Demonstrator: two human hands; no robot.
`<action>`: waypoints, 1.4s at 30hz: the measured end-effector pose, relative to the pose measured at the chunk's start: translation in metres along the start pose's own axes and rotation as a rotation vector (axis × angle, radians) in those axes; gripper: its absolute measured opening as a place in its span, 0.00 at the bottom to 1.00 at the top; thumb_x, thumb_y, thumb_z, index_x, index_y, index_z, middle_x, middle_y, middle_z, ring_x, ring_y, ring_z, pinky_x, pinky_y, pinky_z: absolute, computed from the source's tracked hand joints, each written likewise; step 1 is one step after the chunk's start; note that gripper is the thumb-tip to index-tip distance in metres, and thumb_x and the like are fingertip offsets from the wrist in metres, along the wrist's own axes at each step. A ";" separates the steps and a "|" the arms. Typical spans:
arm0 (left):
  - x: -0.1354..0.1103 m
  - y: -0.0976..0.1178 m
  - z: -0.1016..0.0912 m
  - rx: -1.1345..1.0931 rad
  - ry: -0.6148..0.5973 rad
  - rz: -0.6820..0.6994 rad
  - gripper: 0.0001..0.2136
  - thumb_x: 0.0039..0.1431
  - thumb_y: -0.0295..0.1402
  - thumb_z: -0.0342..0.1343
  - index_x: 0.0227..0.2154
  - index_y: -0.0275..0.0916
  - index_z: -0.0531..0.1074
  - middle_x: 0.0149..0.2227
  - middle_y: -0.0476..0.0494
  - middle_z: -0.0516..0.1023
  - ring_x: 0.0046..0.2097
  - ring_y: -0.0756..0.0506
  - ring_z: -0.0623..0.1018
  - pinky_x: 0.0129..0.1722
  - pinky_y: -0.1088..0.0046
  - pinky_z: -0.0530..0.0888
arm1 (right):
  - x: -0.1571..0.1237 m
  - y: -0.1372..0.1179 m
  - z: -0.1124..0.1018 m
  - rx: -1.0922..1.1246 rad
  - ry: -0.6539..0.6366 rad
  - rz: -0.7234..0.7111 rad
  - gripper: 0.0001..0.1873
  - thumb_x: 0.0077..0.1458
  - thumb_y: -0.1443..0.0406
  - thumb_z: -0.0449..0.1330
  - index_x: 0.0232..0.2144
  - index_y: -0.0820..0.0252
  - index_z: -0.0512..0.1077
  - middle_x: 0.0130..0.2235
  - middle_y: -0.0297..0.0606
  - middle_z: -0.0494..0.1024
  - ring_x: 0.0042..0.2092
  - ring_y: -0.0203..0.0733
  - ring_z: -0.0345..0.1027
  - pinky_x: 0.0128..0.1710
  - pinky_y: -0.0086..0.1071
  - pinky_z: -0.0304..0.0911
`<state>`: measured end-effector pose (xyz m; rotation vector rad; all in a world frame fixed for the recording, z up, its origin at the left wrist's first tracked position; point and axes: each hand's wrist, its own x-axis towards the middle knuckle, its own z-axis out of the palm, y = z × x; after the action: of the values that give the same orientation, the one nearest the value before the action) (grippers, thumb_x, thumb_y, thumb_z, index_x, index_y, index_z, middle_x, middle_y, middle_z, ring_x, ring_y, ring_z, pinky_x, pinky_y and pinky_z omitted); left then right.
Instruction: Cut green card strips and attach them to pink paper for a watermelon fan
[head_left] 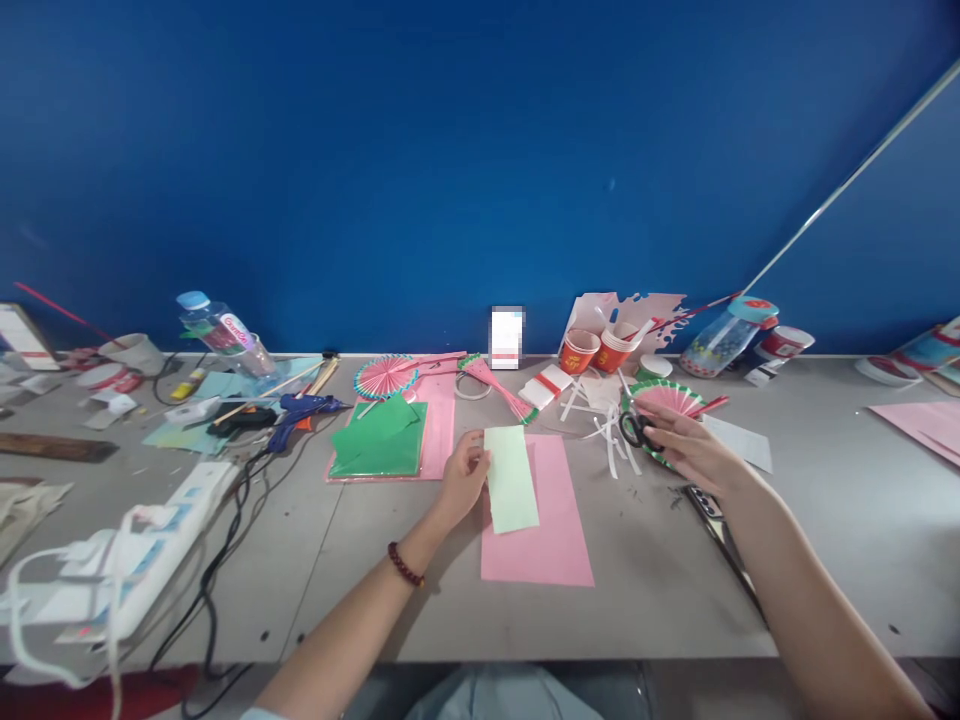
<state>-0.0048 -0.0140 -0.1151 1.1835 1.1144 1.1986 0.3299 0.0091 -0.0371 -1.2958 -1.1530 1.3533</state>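
Observation:
My left hand (465,478) pinches the left edge of a pale green paper strip (511,480), which lies on a pink sheet (551,535) in the middle of the grey table (825,540). My right hand (686,445) reaches out to the right and closes on black-handled scissors (636,430). The scissors lie by a pink and green paper fan (666,398) and some white paper strips (611,440). A dark bead bracelet (405,566) sits on my left wrist.
Green and pink sheets (390,445), more paper fans (384,376), a blue glue gun (304,412) and a power strip with cables (150,540) lie to the left. Red paper cups (596,350), bottles and a phone (705,503) are at the right. A blue wall stands behind.

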 end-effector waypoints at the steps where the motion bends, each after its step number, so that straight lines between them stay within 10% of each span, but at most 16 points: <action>1: 0.001 0.000 0.000 -0.037 0.011 -0.016 0.20 0.54 0.44 0.57 0.46 0.40 0.63 0.22 0.56 0.69 0.20 0.52 0.68 0.19 0.79 0.65 | -0.004 0.002 0.008 0.030 -0.032 0.022 0.23 0.38 0.59 0.71 0.40 0.53 0.75 0.38 0.37 0.77 0.34 0.38 0.70 0.31 0.30 0.66; 6: 0.001 0.010 0.001 -0.159 0.073 -0.060 0.24 0.48 0.49 0.61 0.43 0.40 0.64 0.21 0.56 0.70 0.21 0.52 0.71 0.18 0.80 0.67 | -0.017 0.009 0.066 0.344 -0.066 0.097 0.13 0.37 0.62 0.70 0.27 0.59 0.74 0.33 0.35 0.74 0.28 0.31 0.63 0.26 0.26 0.60; 14: -0.002 0.022 -0.003 -0.174 0.056 -0.151 0.22 0.50 0.46 0.60 0.42 0.38 0.64 0.18 0.61 0.63 0.13 0.58 0.56 0.08 0.83 0.51 | -0.031 0.025 0.139 0.295 -0.133 0.065 0.16 0.46 0.56 0.66 0.34 0.61 0.73 0.29 0.36 0.75 0.24 0.31 0.62 0.26 0.28 0.59; 24: 0.000 0.019 -0.001 -0.185 0.140 -0.093 0.18 0.50 0.45 0.60 0.38 0.40 0.65 0.17 0.62 0.61 0.11 0.57 0.57 0.07 0.81 0.54 | -0.002 0.061 0.117 0.375 0.117 0.065 0.15 0.42 0.57 0.68 0.27 0.61 0.72 0.22 0.31 0.69 0.22 0.32 0.61 0.19 0.26 0.55; 42: -0.002 0.030 0.001 -0.126 0.145 0.004 0.20 0.49 0.46 0.61 0.39 0.39 0.68 0.18 0.56 0.70 0.17 0.53 0.68 0.16 0.80 0.65 | -0.022 0.065 0.140 0.142 -0.192 0.102 0.21 0.38 0.57 0.71 0.25 0.59 0.63 0.20 0.26 0.63 0.21 0.30 0.55 0.20 0.26 0.49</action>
<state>-0.0058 -0.0156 -0.0853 1.0171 1.1261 1.3548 0.1899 -0.0276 -0.0961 -1.1553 -1.1076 1.6337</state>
